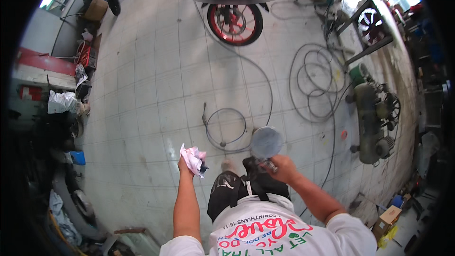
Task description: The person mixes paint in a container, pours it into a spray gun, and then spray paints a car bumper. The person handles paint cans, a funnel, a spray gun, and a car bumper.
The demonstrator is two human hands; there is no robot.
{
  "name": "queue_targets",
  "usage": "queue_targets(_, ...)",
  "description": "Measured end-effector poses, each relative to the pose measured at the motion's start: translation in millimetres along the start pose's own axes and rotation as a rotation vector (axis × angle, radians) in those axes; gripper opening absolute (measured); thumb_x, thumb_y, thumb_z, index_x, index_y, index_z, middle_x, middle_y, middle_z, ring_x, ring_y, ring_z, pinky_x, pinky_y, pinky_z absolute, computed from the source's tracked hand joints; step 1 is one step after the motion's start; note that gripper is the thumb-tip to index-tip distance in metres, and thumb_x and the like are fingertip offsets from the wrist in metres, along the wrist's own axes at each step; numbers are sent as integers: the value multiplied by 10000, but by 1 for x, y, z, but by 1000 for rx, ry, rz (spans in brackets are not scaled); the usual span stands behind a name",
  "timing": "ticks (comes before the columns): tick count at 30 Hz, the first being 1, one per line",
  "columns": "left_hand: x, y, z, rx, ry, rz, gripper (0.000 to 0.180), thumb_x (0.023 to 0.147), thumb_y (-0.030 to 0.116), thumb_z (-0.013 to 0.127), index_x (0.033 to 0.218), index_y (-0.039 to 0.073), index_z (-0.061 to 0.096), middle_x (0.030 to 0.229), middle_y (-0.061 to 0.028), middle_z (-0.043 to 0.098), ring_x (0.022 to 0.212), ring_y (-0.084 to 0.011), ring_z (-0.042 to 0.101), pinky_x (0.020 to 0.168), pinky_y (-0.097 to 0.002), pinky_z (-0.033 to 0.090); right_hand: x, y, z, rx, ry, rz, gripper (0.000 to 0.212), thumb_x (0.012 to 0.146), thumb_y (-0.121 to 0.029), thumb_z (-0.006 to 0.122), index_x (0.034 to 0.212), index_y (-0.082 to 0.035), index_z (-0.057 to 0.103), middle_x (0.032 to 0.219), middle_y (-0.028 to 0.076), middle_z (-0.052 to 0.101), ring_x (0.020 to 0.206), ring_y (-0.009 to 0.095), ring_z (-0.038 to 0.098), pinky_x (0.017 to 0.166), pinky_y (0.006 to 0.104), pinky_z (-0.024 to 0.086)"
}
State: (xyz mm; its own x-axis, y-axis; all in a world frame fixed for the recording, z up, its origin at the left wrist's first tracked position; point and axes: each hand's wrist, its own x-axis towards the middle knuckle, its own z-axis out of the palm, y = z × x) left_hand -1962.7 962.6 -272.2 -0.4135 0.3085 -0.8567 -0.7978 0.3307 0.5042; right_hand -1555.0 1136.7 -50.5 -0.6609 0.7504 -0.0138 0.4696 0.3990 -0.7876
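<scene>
My left hand (184, 165) is closed round a crumpled pinkish-white cloth (191, 158), with something dark poking out at its lower edge. Whether it is cloth or paper is hard to tell. On the other side, my right hand (283, 168) grips the handle of what looks like a paint spray gun (268, 165). A round greyish cup (266, 142) sits on top of the gun. Below, a thin grey hose (270, 99) runs over the floor and passes out of sight behind the cup. My right fingers are partly hidden by the gun.
Ahead stands a motorcycle with a red-rimmed wheel (235, 23). Coiled hose (315, 83) lies on the tiled floor to the right, beside a green air compressor (372, 123). A metal stand (365, 50) is farther back. Cluttered shelves and a blue container (77, 158) line the left.
</scene>
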Motion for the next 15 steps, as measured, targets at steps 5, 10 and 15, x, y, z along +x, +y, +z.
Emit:
queue_targets(5, 102, 3, 13, 521, 199, 307, 312, 925, 177, 671, 1220, 81, 710, 1109, -119, 733, 952, -276, 726, 831, -399, 584, 44, 128, 30, -83, -5, 165, 284, 860, -183, 815, 1078, -51, 689, 932, 175, 726, 805, 407, 690, 672, 470, 544)
queue_targets(10, 307, -4, 70, 1418, 196, 254, 320, 866, 205, 575, 1038, 23, 774, 1074, -222, 755, 1033, -422, 709, 887, -447, 556, 110, 238, 94, -148, 226, 223, 287, 855, -104, 821, 1095, -15, 692, 827, 142, 693, 676, 368, 668, 598, 430, 505)
queue_targets(15, 514, -75, 183, 1599, 132, 357, 508, 878, 475, 696, 1097, 18, 738, 1148, -249, 733, 1094, -428, 693, 933, -523, 546, 129, 343, 213, -300, 407, 425, 295, 882, -117, 811, 1083, 34, 658, 765, 121, 678, 623, 288, 663, 597, 365, 533)
